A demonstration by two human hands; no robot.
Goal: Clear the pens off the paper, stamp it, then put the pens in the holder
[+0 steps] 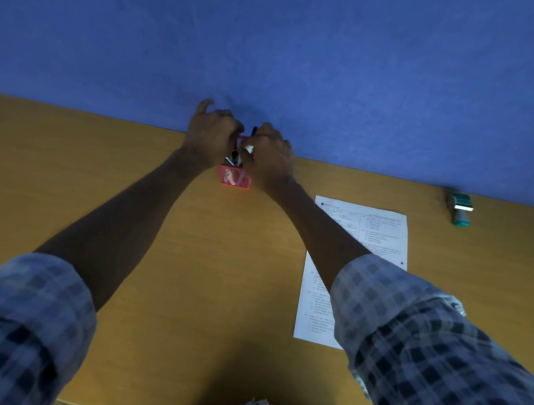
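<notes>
Head view: both hands meet above the red mesh holder (pixel 235 177) at the far edge of the wooden desk (pixel 188 260), against the blue wall (pixel 274 40); left hand (pixel 211 138) fingers curled over the holder's rim, right hand (pixel 268 156) fingers closed on a dark pen (pixel 253 133), with more pens (pixel 232 159) showing between the two hands. Paper (pixel 370 232) lies near the right forearm, partly hidden by the checked sleeve (pixel 410 330). Green stamp (pixel 460 208) sits well apart, right of the fingers, by the wall.
</notes>
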